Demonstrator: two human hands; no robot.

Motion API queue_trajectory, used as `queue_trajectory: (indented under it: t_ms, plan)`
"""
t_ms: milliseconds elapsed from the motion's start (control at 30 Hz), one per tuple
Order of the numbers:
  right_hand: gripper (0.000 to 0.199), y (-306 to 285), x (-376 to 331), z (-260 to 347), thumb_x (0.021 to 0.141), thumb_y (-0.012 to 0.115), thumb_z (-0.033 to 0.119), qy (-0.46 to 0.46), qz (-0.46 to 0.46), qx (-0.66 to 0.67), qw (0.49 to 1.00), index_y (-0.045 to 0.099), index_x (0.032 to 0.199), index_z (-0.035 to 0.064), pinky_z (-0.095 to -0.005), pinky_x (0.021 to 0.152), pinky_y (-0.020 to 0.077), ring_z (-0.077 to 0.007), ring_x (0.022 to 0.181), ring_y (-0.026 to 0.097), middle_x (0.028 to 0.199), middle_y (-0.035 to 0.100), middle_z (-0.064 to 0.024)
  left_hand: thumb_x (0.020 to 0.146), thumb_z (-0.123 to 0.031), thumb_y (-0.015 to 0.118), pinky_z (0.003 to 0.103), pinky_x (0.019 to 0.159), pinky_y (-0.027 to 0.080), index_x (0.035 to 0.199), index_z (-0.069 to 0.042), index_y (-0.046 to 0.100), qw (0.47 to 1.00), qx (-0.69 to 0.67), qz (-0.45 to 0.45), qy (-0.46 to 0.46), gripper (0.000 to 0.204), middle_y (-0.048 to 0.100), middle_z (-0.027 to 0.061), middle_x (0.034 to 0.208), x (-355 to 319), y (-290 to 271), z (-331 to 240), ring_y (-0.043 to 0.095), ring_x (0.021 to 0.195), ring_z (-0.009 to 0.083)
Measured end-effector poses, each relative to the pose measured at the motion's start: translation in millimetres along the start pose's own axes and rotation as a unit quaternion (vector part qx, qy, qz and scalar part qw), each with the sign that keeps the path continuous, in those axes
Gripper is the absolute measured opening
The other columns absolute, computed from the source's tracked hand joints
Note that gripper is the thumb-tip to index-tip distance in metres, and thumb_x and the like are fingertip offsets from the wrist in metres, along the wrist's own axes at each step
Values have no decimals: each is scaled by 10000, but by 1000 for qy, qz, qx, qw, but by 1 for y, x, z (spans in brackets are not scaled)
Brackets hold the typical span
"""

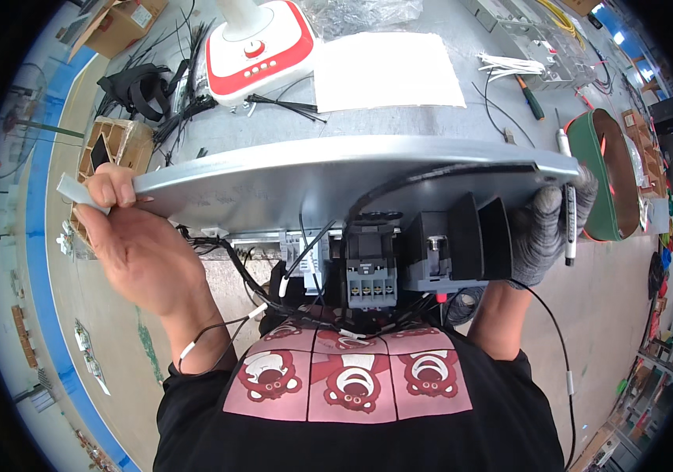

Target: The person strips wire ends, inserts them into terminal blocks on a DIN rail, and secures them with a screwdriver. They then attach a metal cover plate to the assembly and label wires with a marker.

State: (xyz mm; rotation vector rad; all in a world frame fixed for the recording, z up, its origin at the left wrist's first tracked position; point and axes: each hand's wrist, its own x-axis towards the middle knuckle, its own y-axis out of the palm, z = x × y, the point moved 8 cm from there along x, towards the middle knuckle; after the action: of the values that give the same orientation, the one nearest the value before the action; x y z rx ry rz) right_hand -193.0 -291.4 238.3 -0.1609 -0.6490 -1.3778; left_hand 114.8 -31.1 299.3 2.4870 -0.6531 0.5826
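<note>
I hold a grey metal mounting plate (289, 185) tilted up on edge in front of my chest. My bare left hand (136, 244) grips its left corner, fingers curled over the rim. My right hand (545, 228), in a grey knit glove, grips the right corner and also pinches a white marker pen (568, 212). Grey and black electrical modules (415, 252) hang on the plate's underside, with black wires (273, 303) trailing down toward my shirt.
Beyond the plate lie a white sheet (387, 71), a red-and-white fan base (258, 51), bundles of black cable ties (187, 102), a green-handled screwdriver (531, 98) and white cable ties (509, 63). A green oval container (615, 173) stands at right, cardboard boxes (120, 145) at left.
</note>
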Motion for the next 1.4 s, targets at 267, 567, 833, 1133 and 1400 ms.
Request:
queue_trajectory:
  t_ms: [267,567,833,1133,1400]
  plan:
    - [537,8,3,0,751,811,404,-25,-3,21,999,515,1058,78,-262,742,478,-132,783,583,947,575,-43,1044,-313,356,302,885,300,909,-89,407,999,-23,3,44,266,379,36,897,3,-1,4,378,880,158]
    - [488,-1,-1,-20,827,749,332,-1,19,69,997,470,1142,85,-325,813,517,-162,909,584,968,555,-46,1041,-292,378,317,916,303,903,-86,412,998,-30,13,52,250,381,40,890,7,1,6,387,885,160]
    - [514,-4,-12,-22,813,763,335,42,26,83,995,471,1151,80,-339,821,525,-196,918,600,1031,583,-83,1043,-292,354,309,917,302,906,-86,411,997,-52,22,61,254,378,38,896,1,-4,3,388,889,162]
    - [505,18,12,-24,770,805,346,24,32,89,995,544,1120,93,-340,889,482,-170,967,555,1054,573,-47,1042,-281,351,298,883,309,950,-74,435,999,-1,7,46,242,410,38,922,19,2,17,400,911,155]
    - [422,32,24,-36,797,786,294,50,38,76,995,567,1088,81,-338,897,476,-187,998,557,1069,587,-50,1048,-281,309,272,804,298,937,-79,444,998,50,-25,27,267,433,28,913,39,5,37,406,884,135]
